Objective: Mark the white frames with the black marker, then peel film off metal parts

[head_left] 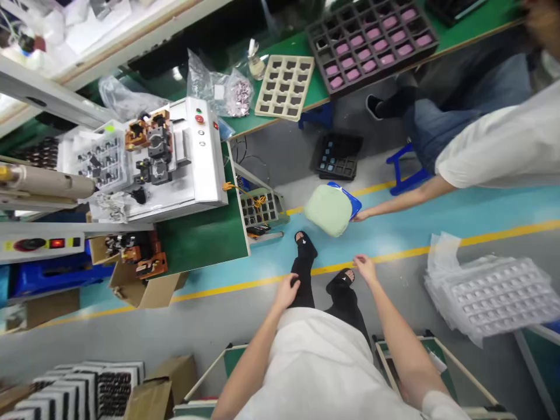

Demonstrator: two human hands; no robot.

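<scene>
My left hand [287,290] hangs over my black trouser leg, its fingers loosely curled with a gap at the thumb and nothing visible in them. Out over the floor, my right hand [365,268] is held up with its fingers partly extended, and I see nothing in it. Both are nearest to a stool with a pale green cushion [328,210] and a blue edge, which stands in front of my feet. Another person's hand [361,214] touches that stool's blue edge from the right. Neither of my hands touches it.
A white machine [205,157] with buttons sits on the green bench at left. Along the back bench are a beige tray [284,87] and a dark tray [376,44] with pink pieces. Stacked clear plastic trays [503,297] are at right. An open carton [135,286] stands at left.
</scene>
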